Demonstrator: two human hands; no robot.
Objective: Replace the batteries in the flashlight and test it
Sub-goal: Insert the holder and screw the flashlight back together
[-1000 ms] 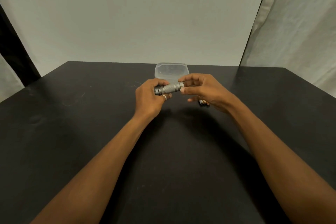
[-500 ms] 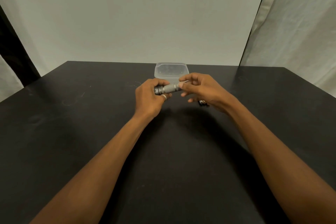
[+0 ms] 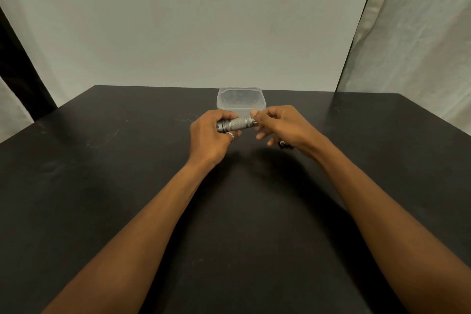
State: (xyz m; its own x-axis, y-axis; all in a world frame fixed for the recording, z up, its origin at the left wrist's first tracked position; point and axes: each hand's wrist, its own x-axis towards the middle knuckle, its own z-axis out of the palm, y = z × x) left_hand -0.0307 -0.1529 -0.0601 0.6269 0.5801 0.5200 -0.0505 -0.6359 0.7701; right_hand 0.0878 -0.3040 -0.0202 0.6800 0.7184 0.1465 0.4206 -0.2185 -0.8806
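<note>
A person's left hand point(image 3: 211, 135) grips a grey knurled metal flashlight point(image 3: 237, 124) by its wider head end. The fingers are curled round the barrel and a silver ring point(image 3: 230, 135) shows on one of them. The right hand point(image 3: 283, 126) pinches the opposite, tail end between thumb and forefinger, and its other fingers hang loosely spread below. The flashlight lies level from left to right, raised above the middle of a matte black table point(image 3: 102, 186). It is just in front of a clear rectangular plastic container point(image 3: 240, 99) that sits by the table's far edge. A small dark object point(image 3: 282, 144) shows on the tabletop beneath the right hand; it may be batteries, but too little is visible to be sure. Both bare forearms reach in from the near edge and cast soft shadows on the tabletop between them. A pale grey backdrop point(image 3: 191, 20) stands behind the table, with a creased light curtain point(image 3: 420, 46) hanging to the right and a dark strip point(image 3: 17, 66) at the far left.
</note>
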